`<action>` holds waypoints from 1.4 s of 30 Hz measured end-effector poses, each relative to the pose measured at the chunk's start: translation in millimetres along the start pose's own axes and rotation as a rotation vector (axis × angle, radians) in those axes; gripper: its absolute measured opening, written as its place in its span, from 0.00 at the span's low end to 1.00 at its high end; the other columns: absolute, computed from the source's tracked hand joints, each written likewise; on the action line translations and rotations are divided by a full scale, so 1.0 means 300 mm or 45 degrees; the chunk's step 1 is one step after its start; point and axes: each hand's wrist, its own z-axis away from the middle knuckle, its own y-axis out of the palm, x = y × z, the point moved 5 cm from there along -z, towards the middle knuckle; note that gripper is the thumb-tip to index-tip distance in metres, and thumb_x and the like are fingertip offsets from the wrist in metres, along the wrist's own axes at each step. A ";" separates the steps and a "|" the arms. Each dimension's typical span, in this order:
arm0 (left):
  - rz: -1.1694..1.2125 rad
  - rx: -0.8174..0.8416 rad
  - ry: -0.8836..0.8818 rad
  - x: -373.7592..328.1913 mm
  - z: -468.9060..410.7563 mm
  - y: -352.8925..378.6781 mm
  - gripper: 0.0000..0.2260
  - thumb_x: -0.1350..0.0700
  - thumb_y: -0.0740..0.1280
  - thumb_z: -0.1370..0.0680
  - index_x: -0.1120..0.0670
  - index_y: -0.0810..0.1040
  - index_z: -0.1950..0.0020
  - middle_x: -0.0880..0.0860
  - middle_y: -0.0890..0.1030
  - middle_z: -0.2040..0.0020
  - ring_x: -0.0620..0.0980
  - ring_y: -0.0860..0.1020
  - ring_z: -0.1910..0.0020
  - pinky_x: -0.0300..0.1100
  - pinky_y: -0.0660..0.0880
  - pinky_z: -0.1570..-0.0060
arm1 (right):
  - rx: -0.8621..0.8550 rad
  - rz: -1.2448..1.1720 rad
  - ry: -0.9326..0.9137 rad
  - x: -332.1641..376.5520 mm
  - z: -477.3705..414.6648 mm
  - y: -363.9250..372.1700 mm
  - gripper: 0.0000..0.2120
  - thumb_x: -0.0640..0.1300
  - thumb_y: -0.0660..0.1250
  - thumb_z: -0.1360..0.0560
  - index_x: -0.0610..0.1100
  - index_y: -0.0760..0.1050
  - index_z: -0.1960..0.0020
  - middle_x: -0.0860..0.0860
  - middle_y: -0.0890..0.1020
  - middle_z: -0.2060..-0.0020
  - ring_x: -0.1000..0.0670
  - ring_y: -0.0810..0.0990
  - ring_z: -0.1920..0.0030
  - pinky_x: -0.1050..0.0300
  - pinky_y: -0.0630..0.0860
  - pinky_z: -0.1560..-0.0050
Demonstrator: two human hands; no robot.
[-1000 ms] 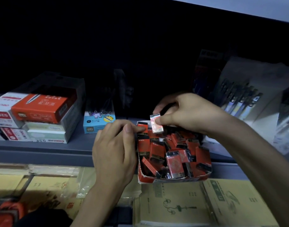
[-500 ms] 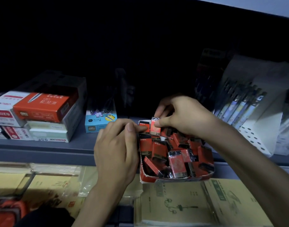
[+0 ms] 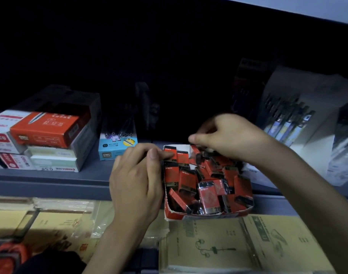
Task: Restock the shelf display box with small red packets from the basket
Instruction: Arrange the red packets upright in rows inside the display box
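The shelf (image 3: pixel 50 177) is carrying stacked stationery boxes on the left, a small blue box (image 3: pixel 117 148) in the middle and pen displays on the right, and none of that is shifting between the earlier views and this one. The basket named in the task is not showing anywhere in the head view.

The display box (image 3: pixel 208 213) is sitting at the shelf's front edge, its torn red rim hanging over the lip, exactly where it was a second ago. It is holding a loose heap of red packets (image 3: pixel 206 194), most of them tumbled at angles, with only a few at the back left standing in order.

The left hand (image 3: pixel 137 186) is staying put at the box's left wall, thumb pressing down on an upright packet (image 3: pixel 170 152) in the back corner, fingers curled beside the wall; it is steadying rather than carrying.

The right hand (image 3: pixel 226 135) is where the change is. A second ago it was pinching a shiny packet well above the heap; now it is lowering into the back of the box, fingers bunched. Motion blur is hiding whether that packet is in its grip or already let go, so I cannot tell.

That likely means one more packet is joining the back row, with much of the heap awaiting straightening.
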 end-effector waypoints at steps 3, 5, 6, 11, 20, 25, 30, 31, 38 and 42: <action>-0.006 -0.001 0.009 0.001 0.000 0.000 0.26 0.50 0.47 0.12 0.50 0.86 0.50 0.43 0.81 0.51 0.47 0.78 0.52 0.52 0.71 0.52 | 0.031 0.024 0.043 0.004 0.001 0.038 0.12 0.56 0.78 0.29 0.50 0.83 0.52 0.54 0.83 0.58 0.54 0.82 0.56 0.57 0.79 0.55; -0.003 -0.006 0.010 0.000 -0.001 0.000 0.27 0.49 0.47 0.12 0.50 0.86 0.50 0.43 0.81 0.51 0.46 0.78 0.51 0.51 0.71 0.52 | 0.018 -0.017 0.043 0.005 0.001 0.035 0.08 0.49 0.79 0.29 0.49 0.84 0.52 0.55 0.83 0.62 0.56 0.80 0.62 0.61 0.75 0.63; -0.005 -0.005 0.008 0.000 -0.001 0.000 0.27 0.49 0.47 0.12 0.50 0.86 0.50 0.43 0.81 0.51 0.46 0.77 0.51 0.51 0.71 0.51 | 0.025 -0.051 0.040 0.007 0.002 0.027 0.06 0.46 0.78 0.29 0.49 0.85 0.52 0.55 0.83 0.63 0.55 0.79 0.64 0.61 0.74 0.64; 0.013 0.006 -0.002 0.006 -0.001 0.000 0.26 0.49 0.47 0.12 0.49 0.86 0.50 0.43 0.81 0.51 0.46 0.78 0.51 0.51 0.71 0.50 | 0.045 -0.303 0.048 0.007 0.027 -0.039 0.04 0.43 0.77 0.27 0.47 0.84 0.53 0.49 0.87 0.57 0.50 0.85 0.57 0.55 0.82 0.52; -0.001 0.007 -0.002 0.004 -0.002 0.000 0.27 0.49 0.47 0.12 0.49 0.86 0.50 0.42 0.80 0.51 0.45 0.77 0.51 0.50 0.71 0.51 | 0.003 -0.332 0.102 0.009 0.019 -0.022 0.12 0.49 0.78 0.30 0.46 0.83 0.50 0.48 0.86 0.56 0.48 0.85 0.54 0.49 0.82 0.49; 0.015 -0.004 0.011 -0.001 0.000 -0.003 0.27 0.49 0.47 0.12 0.51 0.87 0.50 0.44 0.81 0.51 0.47 0.78 0.51 0.51 0.71 0.52 | -0.030 -0.207 0.095 0.032 0.006 0.050 0.11 0.48 0.79 0.31 0.50 0.80 0.53 0.52 0.85 0.58 0.51 0.83 0.60 0.56 0.78 0.60; 0.011 0.025 0.023 -0.002 -0.002 0.000 0.29 0.48 0.46 0.12 0.51 0.87 0.50 0.44 0.81 0.51 0.47 0.78 0.51 0.52 0.71 0.52 | -0.141 -0.097 0.066 0.037 0.019 0.049 0.12 0.56 0.82 0.34 0.49 0.83 0.61 0.54 0.85 0.63 0.53 0.84 0.60 0.54 0.82 0.55; 0.017 0.029 0.025 -0.003 -0.003 -0.001 0.29 0.47 0.46 0.12 0.51 0.86 0.50 0.44 0.81 0.51 0.47 0.78 0.51 0.52 0.71 0.52 | -0.154 -0.071 0.044 0.037 0.020 0.050 0.12 0.56 0.81 0.33 0.49 0.83 0.61 0.54 0.85 0.63 0.53 0.84 0.60 0.54 0.82 0.55; -0.070 0.238 0.157 -0.025 -0.016 0.000 0.26 0.45 0.44 0.13 0.40 0.83 0.37 0.40 0.77 0.39 0.46 0.72 0.38 0.47 0.65 0.41 | -0.045 -0.076 -0.069 0.004 0.008 0.013 0.04 0.48 0.75 0.25 0.53 0.88 0.59 0.61 0.85 0.63 0.61 0.82 0.56 0.63 0.77 0.55; -0.103 0.411 0.234 -0.028 -0.021 0.009 0.26 0.44 0.43 0.13 0.34 0.80 0.34 0.39 0.73 0.35 0.46 0.69 0.35 0.48 0.65 0.38 | 0.035 0.081 -0.086 0.000 -0.001 0.015 0.02 0.50 0.75 0.25 0.54 0.87 0.56 0.62 0.84 0.60 0.61 0.81 0.55 0.65 0.77 0.55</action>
